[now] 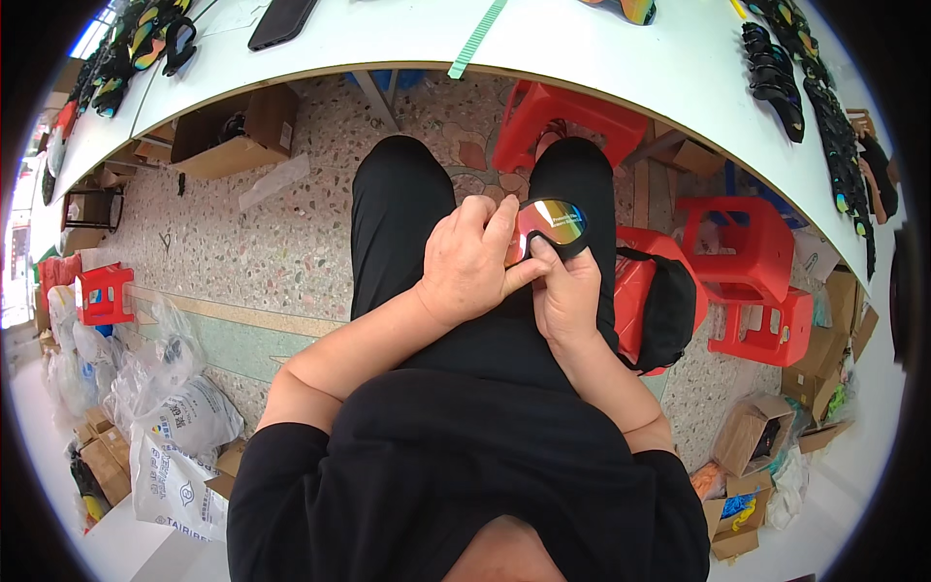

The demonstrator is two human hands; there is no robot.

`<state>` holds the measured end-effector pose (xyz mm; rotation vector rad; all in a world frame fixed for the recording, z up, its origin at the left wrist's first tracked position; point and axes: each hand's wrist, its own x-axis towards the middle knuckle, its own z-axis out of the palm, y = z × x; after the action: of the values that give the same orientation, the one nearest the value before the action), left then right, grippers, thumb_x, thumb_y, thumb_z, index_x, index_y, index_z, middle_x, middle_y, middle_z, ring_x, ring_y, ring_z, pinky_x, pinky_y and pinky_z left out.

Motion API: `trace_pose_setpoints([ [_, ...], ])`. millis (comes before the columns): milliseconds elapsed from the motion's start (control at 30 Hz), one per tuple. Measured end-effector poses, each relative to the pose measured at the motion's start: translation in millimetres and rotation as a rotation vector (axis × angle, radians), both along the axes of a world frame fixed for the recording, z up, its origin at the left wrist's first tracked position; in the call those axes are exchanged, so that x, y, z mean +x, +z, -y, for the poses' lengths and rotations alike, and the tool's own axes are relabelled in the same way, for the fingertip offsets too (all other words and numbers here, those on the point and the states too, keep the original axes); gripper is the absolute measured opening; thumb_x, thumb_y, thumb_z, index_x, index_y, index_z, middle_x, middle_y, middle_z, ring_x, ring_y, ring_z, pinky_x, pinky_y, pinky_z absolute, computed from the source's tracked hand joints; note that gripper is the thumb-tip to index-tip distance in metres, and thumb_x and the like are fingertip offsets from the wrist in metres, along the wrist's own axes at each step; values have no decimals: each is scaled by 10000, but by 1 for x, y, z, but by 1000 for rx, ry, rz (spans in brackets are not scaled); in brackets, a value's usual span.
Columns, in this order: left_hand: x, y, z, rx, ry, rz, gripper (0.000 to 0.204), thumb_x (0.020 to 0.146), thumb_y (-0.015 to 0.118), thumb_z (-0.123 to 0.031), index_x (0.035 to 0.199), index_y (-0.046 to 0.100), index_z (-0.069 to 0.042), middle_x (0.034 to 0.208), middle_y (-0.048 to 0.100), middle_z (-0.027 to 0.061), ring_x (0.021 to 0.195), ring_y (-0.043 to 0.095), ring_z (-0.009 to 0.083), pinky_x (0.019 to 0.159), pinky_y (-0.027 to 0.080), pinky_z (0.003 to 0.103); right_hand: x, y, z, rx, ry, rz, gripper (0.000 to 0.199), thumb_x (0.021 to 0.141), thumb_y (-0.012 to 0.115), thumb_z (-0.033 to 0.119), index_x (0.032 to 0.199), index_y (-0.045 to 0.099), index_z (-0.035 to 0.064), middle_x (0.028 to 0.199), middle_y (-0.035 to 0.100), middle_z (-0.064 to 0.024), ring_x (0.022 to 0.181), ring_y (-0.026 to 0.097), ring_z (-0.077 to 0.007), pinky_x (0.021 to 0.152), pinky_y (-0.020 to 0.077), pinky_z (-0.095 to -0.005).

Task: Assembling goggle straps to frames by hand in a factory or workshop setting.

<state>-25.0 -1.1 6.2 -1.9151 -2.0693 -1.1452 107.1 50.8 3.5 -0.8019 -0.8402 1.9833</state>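
Above my lap I hold a pair of goggles (560,222) with a black frame and a mirrored orange, yellow and green lens. My left hand (470,254) is closed over the left end of the goggles, its fingers bent across that side and hiding much of it. From below, my right hand (568,289) grips the frame, thumb at the nose notch and the other fingers mostly hidden behind. A pale printed patch shows on the right half of the lens.
A white table (388,44) curves ahead, bearing a black phone (281,23), a green tape strip (477,39) and rows of goggles (773,82). Red stools (737,247) stand at right, one with a black bag (669,310). Plastic sacks (184,436) and cardboard boxes (752,436) lie around.
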Motion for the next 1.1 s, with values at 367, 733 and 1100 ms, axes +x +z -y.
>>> trace_pose_setpoints([
  [367,0,-1,4,-33,13,5,713,779,693,-560,1190,582,12,958,543,133,804,594,283,666,507,375,0,3,5,12,24,12,235,933,643,49,1160,589,19,995,645,-37,793,593,-93,667,480,-232],
  [733,-1,2,7,-90,-21,23,632,782,737,-422,1211,564,9,1003,561,149,847,603,310,706,517,386,7,0,-1,-54,146,149,155,953,626,131,1089,616,58,861,621,4,636,532,-65,519,414,-198],
  [1100,-31,13,8,-94,-170,125,355,803,697,-275,1065,629,-46,892,562,82,783,613,256,690,523,370,37,50,-61,1238,296,690,596,642,882,235,1162,655,49,949,575,-35,794,517,-135,688,447,-262],
])
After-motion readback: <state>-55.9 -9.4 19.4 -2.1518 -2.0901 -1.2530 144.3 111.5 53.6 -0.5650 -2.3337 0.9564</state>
